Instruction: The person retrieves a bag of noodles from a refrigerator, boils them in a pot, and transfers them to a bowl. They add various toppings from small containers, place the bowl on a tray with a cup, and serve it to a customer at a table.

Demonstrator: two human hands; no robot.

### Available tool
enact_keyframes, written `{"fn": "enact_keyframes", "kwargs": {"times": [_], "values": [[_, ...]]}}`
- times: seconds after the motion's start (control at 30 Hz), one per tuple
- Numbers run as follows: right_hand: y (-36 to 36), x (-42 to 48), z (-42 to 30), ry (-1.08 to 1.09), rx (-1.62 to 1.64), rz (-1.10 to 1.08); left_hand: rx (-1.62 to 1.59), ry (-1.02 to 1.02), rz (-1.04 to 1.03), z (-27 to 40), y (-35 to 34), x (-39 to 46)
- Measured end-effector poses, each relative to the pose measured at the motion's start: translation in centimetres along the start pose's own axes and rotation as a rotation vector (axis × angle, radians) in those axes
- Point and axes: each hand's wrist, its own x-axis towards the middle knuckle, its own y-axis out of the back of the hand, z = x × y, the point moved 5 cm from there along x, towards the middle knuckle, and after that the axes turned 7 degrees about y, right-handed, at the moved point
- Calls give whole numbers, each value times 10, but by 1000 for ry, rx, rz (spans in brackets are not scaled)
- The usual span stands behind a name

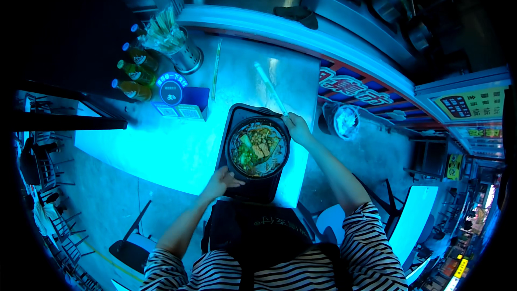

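A dark tray (254, 192) lies on the table's near edge, carrying a black bowl (287, 145) of noodle soup with greens, beans and pale brown chunks. My left hand (223, 182) is at the tray's near left side, thumb and fingers over its rim. With my right hand (298, 128) I grip the tray's far right corner, and a pale wrapped stick (270, 87), perhaps wrapped chopsticks, extends from its fingertips over the tabletop. Whether the fingers pinch the stick is unclear. A second thin wrapped stick (217, 68) lies on the table further left.
At the back left stand a metal holder (188, 54) full of wrapped chopsticks, several glass bottles (137, 70) and a sign stand (205, 103). A counter ledge (250, 20) with a dark cloth (297, 15) runs behind. A lined bin (343, 123) stands right, chairs (131, 250) below left.
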Motion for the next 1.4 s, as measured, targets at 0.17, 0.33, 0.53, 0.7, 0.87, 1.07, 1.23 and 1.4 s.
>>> {"fn": "enact_keyframes", "kwargs": {"times": [0.17,0.33,0.53,0.7,0.87,1.07,1.23,1.4], "values": [[9,-18,27,-79,35,204,142,28,-87,26,42,44],[1,-37,26,-95,219,388,306,89,-193,59,62,69],[-3,-47,22,-125,255,427,364,106,-226,73,65,73],[-4,-46,22,-99,223,449,331,131,-186,65,69,76],[-7,-49,31,-99,128,481,401,82,-214,72,63,65],[-14,-54,31,-47,106,511,404,52,-208,59,71,69],[-11,-59,33,-93,75,486,451,-30,-164,65,69,71],[-8,-66,42,-89,181,582,470,-106,-150,73,66,85]]}}
